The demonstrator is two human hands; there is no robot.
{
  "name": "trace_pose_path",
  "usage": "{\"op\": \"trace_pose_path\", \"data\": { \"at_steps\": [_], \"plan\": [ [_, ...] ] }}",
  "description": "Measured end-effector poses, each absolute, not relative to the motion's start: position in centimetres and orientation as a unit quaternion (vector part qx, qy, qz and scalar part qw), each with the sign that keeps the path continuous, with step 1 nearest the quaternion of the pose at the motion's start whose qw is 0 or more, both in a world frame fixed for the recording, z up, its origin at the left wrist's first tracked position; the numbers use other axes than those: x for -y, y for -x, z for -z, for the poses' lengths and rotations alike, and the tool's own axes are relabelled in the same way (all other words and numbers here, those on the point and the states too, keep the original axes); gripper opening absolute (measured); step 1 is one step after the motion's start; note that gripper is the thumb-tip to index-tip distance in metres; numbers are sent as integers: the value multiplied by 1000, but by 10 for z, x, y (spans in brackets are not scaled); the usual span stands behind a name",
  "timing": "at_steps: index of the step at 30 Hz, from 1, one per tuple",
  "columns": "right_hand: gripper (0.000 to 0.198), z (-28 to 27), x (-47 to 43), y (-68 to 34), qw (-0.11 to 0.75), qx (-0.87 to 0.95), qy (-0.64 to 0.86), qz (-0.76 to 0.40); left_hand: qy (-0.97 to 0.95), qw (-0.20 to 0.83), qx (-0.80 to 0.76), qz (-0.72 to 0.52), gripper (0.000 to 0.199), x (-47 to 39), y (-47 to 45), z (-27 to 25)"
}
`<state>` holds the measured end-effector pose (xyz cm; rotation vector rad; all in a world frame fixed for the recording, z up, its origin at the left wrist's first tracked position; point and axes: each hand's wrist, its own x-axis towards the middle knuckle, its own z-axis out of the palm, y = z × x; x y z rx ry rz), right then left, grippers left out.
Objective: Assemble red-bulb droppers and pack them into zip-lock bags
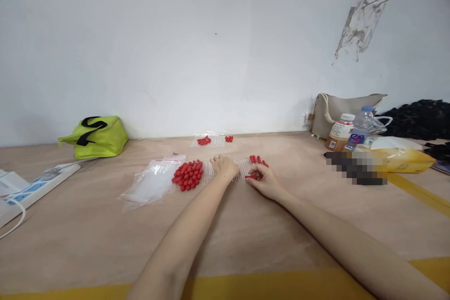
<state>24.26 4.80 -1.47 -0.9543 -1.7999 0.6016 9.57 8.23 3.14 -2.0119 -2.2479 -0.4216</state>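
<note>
My left hand [224,166] lies over a row of thin clear tubes [206,171], its fingers spread forward and down onto them. Between the thumb and fingers of my right hand [264,181] is a small red rubber bulb [251,176], at the right end of the row. Just beyond that hand, several red bulbs [256,159] sit at the tubes' far ends. To the left of the row is a heap of red rubber bulbs [188,175]. My palm hides the middle tubes.
Clear zip bags [151,183] lie left of the heap. Farther back, a clear bag [217,141] holds tubes and red bulbs. A lime bag [100,137] and power strip [38,190] are on the left. Bottles [341,132], a beige bag [323,115] and a yellow packet [408,160] stand right.
</note>
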Motion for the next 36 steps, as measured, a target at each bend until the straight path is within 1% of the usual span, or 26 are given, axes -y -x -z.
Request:
{"op": "trace_pose_path", "data": {
  "at_steps": [4,9,13,15,17,20,24,36],
  "plan": [
    [20,15,-51,-243,510,733,403,-202,656,29,745,119,28,-89,-101,-34],
    [23,14,-54,-247,493,756,405,-147,685,22,716,131,21,-83,-103,-43],
    [21,11,-51,-246,500,767,376,-142,766,35,619,171,23,-51,-76,-54],
    [19,9,-46,-243,494,780,357,-142,807,37,562,178,17,-32,-51,-52],
    [17,7,-39,-237,477,799,333,-151,832,42,522,182,13,-14,-25,-43],
    [16,3,-26,-226,435,831,303,-168,863,48,432,256,13,2,3,-22],
    [17,-1,-11,-214,403,854,287,-161,854,19,420,305,12,11,8,-4],
    [18,-2,-8,-213,379,866,282,-162,863,4,396,314,12,11,1,-6]
  ]
}}
